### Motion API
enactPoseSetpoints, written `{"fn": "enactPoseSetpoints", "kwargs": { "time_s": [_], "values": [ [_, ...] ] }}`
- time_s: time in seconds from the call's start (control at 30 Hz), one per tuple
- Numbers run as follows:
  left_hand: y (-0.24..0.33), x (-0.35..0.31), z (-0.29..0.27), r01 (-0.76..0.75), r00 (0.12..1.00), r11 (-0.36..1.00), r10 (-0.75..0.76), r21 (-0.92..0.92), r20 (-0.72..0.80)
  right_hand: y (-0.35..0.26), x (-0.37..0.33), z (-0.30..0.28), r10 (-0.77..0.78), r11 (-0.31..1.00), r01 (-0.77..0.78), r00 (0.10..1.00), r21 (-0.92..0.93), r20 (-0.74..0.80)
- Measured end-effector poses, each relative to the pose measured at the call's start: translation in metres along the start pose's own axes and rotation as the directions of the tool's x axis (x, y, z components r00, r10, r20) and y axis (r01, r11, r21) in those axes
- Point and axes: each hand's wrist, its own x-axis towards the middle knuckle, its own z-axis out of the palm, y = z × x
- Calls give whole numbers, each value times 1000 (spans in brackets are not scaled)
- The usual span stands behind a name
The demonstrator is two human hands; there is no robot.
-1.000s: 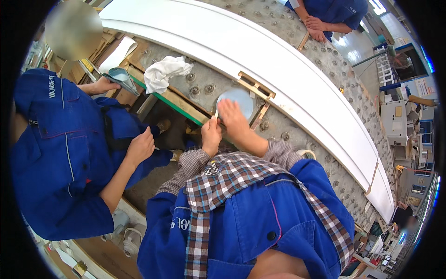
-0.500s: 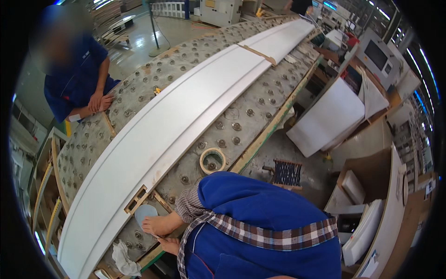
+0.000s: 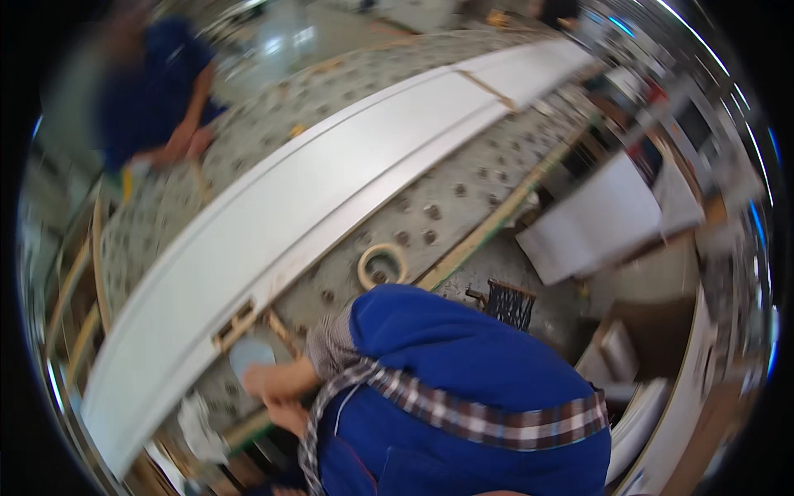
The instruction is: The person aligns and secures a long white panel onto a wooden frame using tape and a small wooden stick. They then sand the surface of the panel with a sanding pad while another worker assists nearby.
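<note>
A long white panel (image 3: 331, 178) with a curved outer edge and grooved lines lies across the table in front of me. Near its close end is a small cut-out framed in bare wood (image 3: 236, 326). My right hand (image 3: 281, 380) is curled beside a pale blue-grey round disc (image 3: 251, 357); blur hides whether the fingers grip it. Just below, my left hand (image 3: 289, 416) touches or nearly touches the right one, its fingertips partly hidden and smeared. A crumpled white cloth (image 3: 198, 426) hangs at the table's edge close by.
The table top (image 3: 430, 213) is studded with round roller balls. A roll of tape (image 3: 383, 266) lies near my shoulder. Across the panel, a person in blue (image 3: 161, 91) leans on the table. To the right stand a white board (image 3: 591, 219) and an open box (image 3: 657, 331).
The whole view has shifted and blurred, with the panel's near end appearing higher and further left. My hands stay together beside the disc.
</note>
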Motion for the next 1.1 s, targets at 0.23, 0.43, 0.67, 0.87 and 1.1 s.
{"fn": "enactPoseSetpoints", "kwargs": {
  "time_s": [0.23,0.43,0.67,0.87,1.1],
  "values": [
    [22,-35,29,72,994,936,-97,-345,-56,-24,-4,-35,162,984,-148,974,-96,160],
    [34,-44,27,62,997,930,-77,-361,-29,-9,10,-36,90,942,-18,975,-334,202],
    [40,-48,38,128,987,897,-157,-422,-33,-2,8,-48,168,943,-73,947,-324,273],
    [37,-45,33,85,992,898,-118,-433,-50,-17,0,-53,78,969,-8,957,-246,280],
    [23,-37,33,74,992,928,-105,-365,-66,-14,-10,-50,23,950,76,951,-303,310]
  ]
}}
